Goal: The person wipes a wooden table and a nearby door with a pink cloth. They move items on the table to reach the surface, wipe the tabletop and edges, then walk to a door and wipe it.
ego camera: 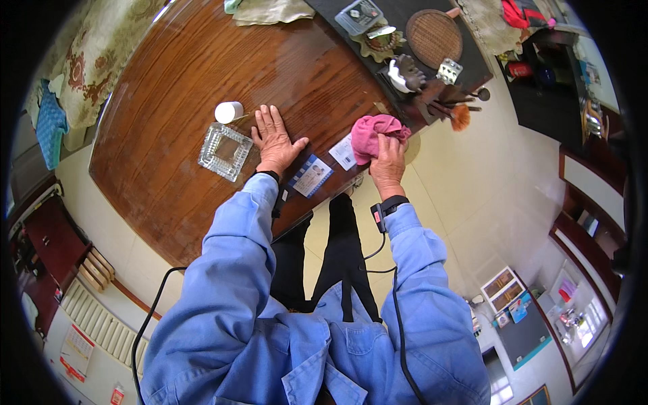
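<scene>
My left hand (274, 142) lies palm down on the brown wooden table (202, 91), fingers spread and holding nothing. Just left of it are a square cut-glass ashtray (225, 152) and a white cylindrical container (229, 112). My right hand (389, 164) grips a crumpled pink cloth (377, 134) at the table's right edge. The cloth partly covers a pale card (343, 152). Between my hands, a blue-and-white card (311, 175) with a small photo and writing lies flat near the front edge.
A dark tea tray (349, 50) at the back right bears a round woven mat (434, 38), a clear plastic box (358, 16), a blister pack (449, 71) and a holder with brushes (450, 104). A folded pale cloth (273, 11) lies at the far edge. Black cables (152, 314) run along my sleeves.
</scene>
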`<state>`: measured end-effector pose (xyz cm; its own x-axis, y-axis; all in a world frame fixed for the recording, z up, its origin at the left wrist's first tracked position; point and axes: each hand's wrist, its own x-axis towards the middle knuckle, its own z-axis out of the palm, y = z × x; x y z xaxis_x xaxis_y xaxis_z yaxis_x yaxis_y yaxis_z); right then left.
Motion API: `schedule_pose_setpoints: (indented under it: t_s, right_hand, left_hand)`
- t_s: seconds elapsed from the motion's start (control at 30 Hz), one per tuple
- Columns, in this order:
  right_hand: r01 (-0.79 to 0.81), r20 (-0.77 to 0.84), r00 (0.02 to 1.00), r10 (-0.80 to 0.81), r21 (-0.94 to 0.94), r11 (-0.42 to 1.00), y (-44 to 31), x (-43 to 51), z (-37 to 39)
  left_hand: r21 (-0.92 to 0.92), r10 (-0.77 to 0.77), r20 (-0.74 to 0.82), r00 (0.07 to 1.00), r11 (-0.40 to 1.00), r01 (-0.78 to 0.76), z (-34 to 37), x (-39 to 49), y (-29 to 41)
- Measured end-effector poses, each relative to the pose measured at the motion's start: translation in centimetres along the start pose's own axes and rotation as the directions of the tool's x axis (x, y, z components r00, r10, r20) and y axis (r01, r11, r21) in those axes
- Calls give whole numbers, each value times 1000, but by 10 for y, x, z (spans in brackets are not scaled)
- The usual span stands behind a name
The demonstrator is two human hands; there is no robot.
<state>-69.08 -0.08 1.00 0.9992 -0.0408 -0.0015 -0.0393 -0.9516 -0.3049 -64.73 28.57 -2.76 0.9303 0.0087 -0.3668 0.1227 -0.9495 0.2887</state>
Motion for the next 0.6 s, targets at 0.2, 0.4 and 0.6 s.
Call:
schedule_pose_setpoints:
  t_s: [0.2, 0.4, 0.6]
  right_hand:
    - [-162, 20, 987, 162, -11, 987, -18, -3, 0]
    - [23, -78, 997, -22, 5, 1000, 35, 0, -2]
    - [-24, -176, 983, 42, 103, 994, 105, -1, -22]
  left_hand:
    - [-63, -118, -13, 993, 991, 117, -5, 6, 27]
    - [-45, -52, 9, 999, 998, 52, -9, 40, 104]
    - [157, -171, 264, 949, 979, 133, -25, 52, 137]
